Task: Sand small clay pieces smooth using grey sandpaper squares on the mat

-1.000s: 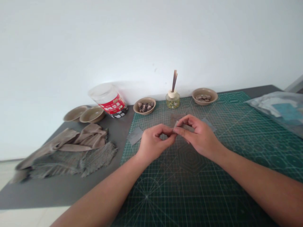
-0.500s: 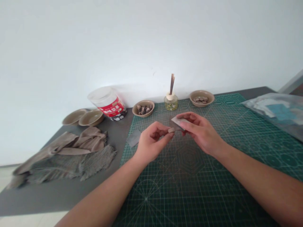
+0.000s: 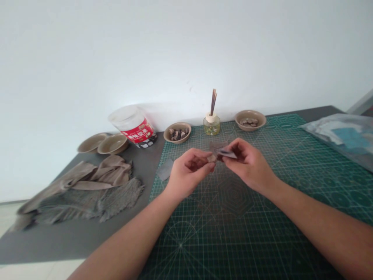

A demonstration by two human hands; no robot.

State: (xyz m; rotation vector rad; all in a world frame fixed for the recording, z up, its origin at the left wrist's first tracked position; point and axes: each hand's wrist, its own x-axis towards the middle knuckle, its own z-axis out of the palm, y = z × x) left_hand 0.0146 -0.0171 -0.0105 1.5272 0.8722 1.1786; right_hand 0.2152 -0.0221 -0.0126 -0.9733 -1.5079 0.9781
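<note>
Over the green cutting mat, my left hand pinches a small pale brown piece between thumb and fingertips. Close to its right, my right hand grips a folded grey sheet, whose near end is beside the small piece. Whether sheet and piece touch cannot be made out. A flat grey square lies on the mat left of my left hand. Behind the hands stand a bowl of dark and brown pieces and a bowl of flatter brownish pieces.
A glass reed diffuser stands between the bowls by the wall. At left are a tilted plastic jar with a red label, two joined brown bowls and a crumpled grey-brown cloth. A clear plastic bag lies at right.
My right hand has turned the grey sheet, which now shows more edge-on and lower. My left hand keeps its pinch on the small piece. The view has shifted slightly.
</note>
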